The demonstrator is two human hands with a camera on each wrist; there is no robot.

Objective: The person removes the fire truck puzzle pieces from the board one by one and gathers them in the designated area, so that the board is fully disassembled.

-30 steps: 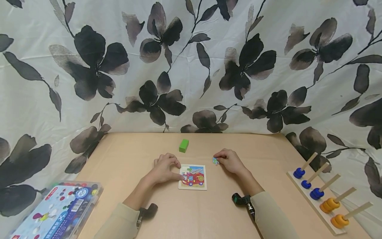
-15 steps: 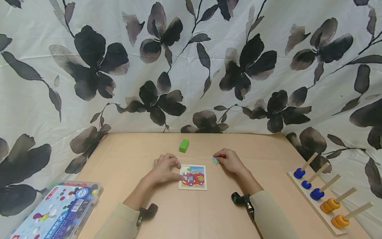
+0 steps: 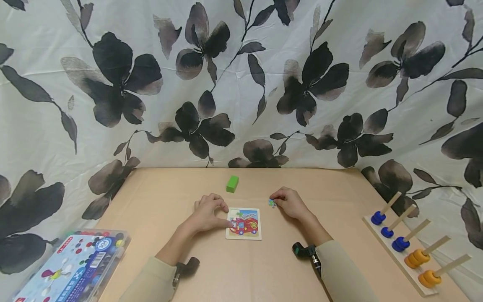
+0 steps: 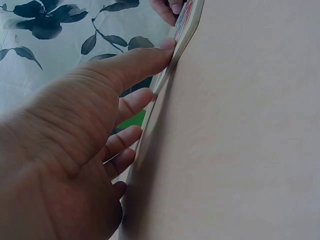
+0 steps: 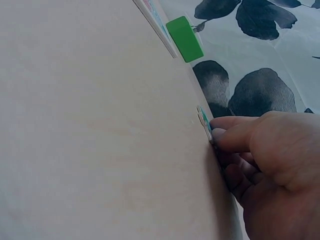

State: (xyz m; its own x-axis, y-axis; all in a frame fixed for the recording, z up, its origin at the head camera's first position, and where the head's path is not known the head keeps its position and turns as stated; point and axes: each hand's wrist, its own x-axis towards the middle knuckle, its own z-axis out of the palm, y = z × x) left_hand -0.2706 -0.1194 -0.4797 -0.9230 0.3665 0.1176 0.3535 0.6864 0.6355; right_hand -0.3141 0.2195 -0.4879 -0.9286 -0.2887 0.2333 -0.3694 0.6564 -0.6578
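A square jigsaw puzzle [image 3: 244, 224] with a red fire engine picture lies flat on the table; a pale patch shows at its upper left. My left hand [image 3: 208, 214] is at its left side, the thumb straight and pressing on the puzzle's edge, the index fingertip by the far corner. In the left wrist view the other fingers of that hand [image 4: 80, 110] spread loosely beside the board. To the right of the puzzle, my right hand [image 3: 292, 203] pinches a small blue and green puzzle piece [image 3: 271, 203] between thumb and index finger, low over the table.
Behind the puzzle stands a green block [image 3: 232, 184]. A clear plastic case [image 3: 71, 268] with a printed cover sits at the front left. Along the right edge is a peg board [image 3: 405, 262] with blue and orange rings. A floral cloth [image 3: 241, 84] hangs behind the table.
The puzzle piece has turned slightly in my right fingers. Both hands otherwise stay where they were.
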